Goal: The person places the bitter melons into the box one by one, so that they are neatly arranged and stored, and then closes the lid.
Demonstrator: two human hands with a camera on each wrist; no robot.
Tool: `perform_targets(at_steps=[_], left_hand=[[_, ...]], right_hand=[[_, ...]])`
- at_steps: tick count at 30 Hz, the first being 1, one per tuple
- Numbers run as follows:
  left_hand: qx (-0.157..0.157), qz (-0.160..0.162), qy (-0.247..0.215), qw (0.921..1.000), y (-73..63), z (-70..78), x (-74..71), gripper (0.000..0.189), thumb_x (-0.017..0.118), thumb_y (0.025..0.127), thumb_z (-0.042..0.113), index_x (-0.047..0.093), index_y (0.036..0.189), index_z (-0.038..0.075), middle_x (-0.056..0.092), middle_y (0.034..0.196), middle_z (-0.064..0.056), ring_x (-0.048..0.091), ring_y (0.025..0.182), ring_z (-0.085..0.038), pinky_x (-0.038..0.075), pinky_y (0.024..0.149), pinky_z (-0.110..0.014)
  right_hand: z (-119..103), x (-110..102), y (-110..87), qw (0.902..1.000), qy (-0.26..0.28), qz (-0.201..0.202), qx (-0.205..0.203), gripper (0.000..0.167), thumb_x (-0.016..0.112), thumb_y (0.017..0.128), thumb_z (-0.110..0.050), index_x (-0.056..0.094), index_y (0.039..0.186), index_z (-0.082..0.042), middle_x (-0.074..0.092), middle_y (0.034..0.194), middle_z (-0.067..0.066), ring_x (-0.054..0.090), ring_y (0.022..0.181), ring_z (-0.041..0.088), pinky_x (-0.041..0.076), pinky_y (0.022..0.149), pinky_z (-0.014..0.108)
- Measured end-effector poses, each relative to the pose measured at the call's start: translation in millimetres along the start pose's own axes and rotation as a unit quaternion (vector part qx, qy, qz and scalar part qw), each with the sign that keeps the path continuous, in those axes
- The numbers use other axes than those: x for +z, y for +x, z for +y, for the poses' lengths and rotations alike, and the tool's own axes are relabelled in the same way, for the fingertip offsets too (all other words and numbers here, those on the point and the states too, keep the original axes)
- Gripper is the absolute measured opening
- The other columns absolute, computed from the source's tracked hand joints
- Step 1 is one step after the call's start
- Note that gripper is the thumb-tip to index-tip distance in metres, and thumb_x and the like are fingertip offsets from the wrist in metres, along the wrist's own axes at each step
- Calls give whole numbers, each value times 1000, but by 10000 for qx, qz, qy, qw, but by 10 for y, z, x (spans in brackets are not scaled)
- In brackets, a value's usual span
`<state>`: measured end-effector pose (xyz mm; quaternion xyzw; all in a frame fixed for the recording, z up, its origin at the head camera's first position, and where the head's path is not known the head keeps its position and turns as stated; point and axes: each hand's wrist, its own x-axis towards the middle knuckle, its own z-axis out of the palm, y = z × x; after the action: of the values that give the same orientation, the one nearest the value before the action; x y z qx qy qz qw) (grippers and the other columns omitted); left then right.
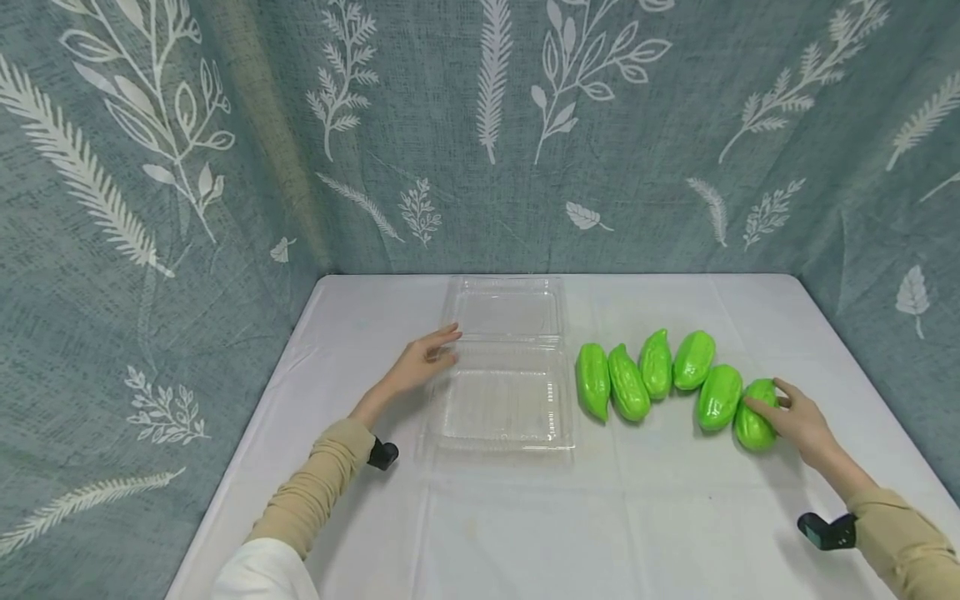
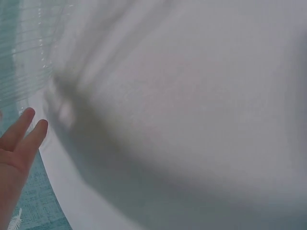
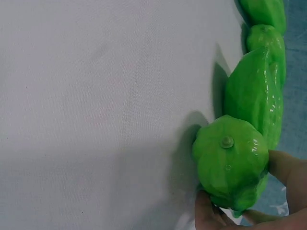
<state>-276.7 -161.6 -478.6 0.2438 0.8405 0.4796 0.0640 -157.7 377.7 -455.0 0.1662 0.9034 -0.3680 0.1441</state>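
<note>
Over the white-covered counter (image 1: 525,525), the person's right hand (image 1: 808,425) grips the rightmost green vegetable (image 1: 752,429), five similar vegetables (image 1: 628,383) trailing off leftward from it; the left hand (image 1: 416,364), fingers relaxed and holding nothing, is by the open clear container (image 1: 498,400), and beyond hangs a leaf-patterned curtain (image 1: 450,242)

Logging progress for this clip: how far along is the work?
Done: the clear container lies open. In hand: the right hand holds the rightmost green vegetable; the left hand is by the container's left side. Remaining: probably the packing, as all six vegetables sit outside it.
</note>
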Motion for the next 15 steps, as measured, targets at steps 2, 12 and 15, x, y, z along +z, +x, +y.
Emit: perform_targets(at_steps=[2, 12, 15], left_hand=[[12, 31, 80, 10000, -8, -15, 27, 46, 58, 92, 5, 47, 134, -8, 34, 150, -22, 34, 136, -41, 36, 108, -52], [198, 268, 157, 9993, -37, -26, 112, 44, 54, 91, -4, 47, 134, -8, 35, 149, -23, 45, 129, -39, 39, 107, -51], [269, 402, 259, 9985, -47, 16, 139, 42, 52, 91, -7, 48, 133, -10, 36, 147, -25, 46, 129, -39, 47, 98, -46]], right_hand=[[-2, -1, 2, 10000, -11, 4, 31, 85, 38, 98, -44, -5, 144, 13, 10, 141, 48, 18, 129, 62, 29, 107, 64], [55, 29, 48, 9999, 75, 136, 62, 94, 42, 94, -53, -3, 146, 11, 11, 141, 48, 17, 130, 62, 28, 107, 65], [75, 43, 60, 9997, 117, 186, 74, 97, 43, 92, -56, -3, 146, 10, 11, 142, 47, 17, 131, 61, 28, 107, 65]])
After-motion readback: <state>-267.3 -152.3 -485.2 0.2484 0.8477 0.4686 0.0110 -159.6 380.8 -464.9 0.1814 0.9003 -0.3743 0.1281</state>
